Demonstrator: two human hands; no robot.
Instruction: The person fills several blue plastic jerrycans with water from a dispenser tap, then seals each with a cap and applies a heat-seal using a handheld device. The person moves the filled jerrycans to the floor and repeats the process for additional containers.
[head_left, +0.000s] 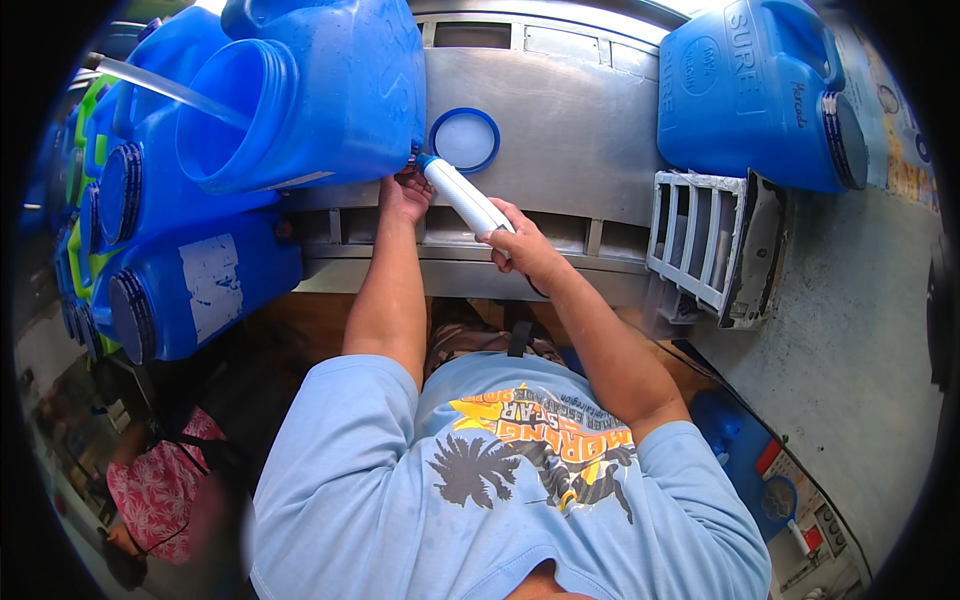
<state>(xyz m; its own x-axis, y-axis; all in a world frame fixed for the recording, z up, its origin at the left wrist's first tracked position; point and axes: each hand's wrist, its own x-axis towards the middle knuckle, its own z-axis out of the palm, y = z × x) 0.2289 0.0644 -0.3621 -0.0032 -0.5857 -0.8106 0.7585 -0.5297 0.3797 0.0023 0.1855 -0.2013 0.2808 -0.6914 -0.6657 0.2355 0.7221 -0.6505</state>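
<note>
In my right hand [525, 245] is a long white ribbed cylinder [470, 203] with a blue end, perhaps a hand-held heat gun. It slants up and left, and its blue end meets the lower right corner of a large blue plastic jug [350, 90]. My left hand [406, 195] is palm up at that same corner, just under the blue end. Its fingers curl around something small there that I cannot make out. The jug's wide mouth is uncapped, and a clear tube [175, 88] reaches into it. A round blue-rimmed lid [465, 140] lies right of the jug.
More capped blue jugs [205, 285] are stacked at the left. Another blue jug [750, 100] stands at the back right on the steel counter [590, 130], behind a white slatted frame [695, 240]. Part of a person in a pink patterned garment [165, 485] shows at the lower left.
</note>
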